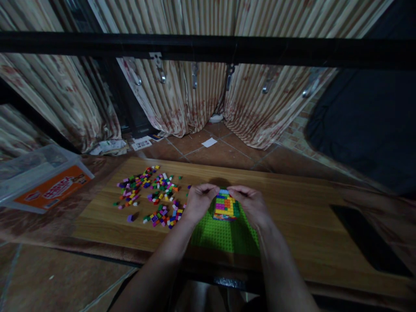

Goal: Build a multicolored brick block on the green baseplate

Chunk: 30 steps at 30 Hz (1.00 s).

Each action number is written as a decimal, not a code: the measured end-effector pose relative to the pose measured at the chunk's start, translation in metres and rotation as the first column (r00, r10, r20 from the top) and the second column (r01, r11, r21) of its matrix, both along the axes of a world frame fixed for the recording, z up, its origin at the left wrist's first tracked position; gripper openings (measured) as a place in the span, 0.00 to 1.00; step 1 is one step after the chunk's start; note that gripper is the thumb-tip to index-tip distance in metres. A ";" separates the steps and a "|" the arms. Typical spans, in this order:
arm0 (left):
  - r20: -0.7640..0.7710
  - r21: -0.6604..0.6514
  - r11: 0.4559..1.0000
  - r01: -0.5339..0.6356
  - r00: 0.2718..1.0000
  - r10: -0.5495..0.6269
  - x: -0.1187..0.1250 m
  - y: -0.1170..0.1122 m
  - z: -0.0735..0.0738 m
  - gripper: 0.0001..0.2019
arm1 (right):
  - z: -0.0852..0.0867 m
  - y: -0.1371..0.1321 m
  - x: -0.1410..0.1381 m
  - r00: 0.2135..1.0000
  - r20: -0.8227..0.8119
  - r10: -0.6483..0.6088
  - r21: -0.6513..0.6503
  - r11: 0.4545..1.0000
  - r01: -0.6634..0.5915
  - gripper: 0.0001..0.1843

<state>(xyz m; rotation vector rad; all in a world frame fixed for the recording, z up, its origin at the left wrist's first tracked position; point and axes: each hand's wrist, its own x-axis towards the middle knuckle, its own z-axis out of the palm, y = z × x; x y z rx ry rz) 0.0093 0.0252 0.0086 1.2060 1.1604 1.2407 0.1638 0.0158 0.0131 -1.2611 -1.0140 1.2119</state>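
So in the head view, the person had both hands up at a small multicolored brick build (226,207), one on each side. The left hand (199,201) was at its far left corner and the right hand (251,203) at the far right, with a gap between them. Fingertips were bunched right by a light blue strip (224,191) on the far edge, but honestly you couldn't tell whether either hand was really clamped on it or just touching.

The build was over the far part of a bright green studded baseplate (214,237), between the two hands. Its top was a patchwork of yellow, orange, green, magenta and blue. The baseplate was on a long wooden table (292,208), partly hidden by the forearms.

Off to the left of the left hand, a bunch of loose bricks (154,219) lay scattered in loose clusters. Past those, just off the table's left end, was a clear plastic box (48,158) with an orange label (53,188). Over on the right end lay a flat black slab (368,240), set at an angle.
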 end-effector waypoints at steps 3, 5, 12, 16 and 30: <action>0.027 0.012 0.999 -0.032 0.999 0.031 0.001 0.000 0.000 0.06 | -0.001 0.000 0.001 1.000 0.003 0.005 0.005 1.000 -0.005 0.16; 0.029 0.021 0.999 -0.037 0.999 0.036 0.001 -0.001 -0.001 0.05 | -0.001 0.001 0.002 1.000 0.006 0.006 0.013 1.000 -0.006 0.16; -0.009 0.080 0.997 -0.012 1.000 0.012 0.002 -0.003 -0.004 0.06 | -0.003 0.000 0.004 0.996 0.090 0.008 0.044 0.999 -0.012 0.15; -0.064 0.081 0.997 0.013 0.998 -0.008 0.005 -0.004 -0.010 0.09 | -0.007 0.001 0.007 0.991 0.135 0.006 0.015 1.000 -0.008 0.16; -0.754 0.076 0.939 -0.335 0.597 0.274 -0.153 -0.036 0.045 0.13 | -0.002 0.001 0.021 0.917 0.053 -0.396 0.107 0.915 0.389 0.13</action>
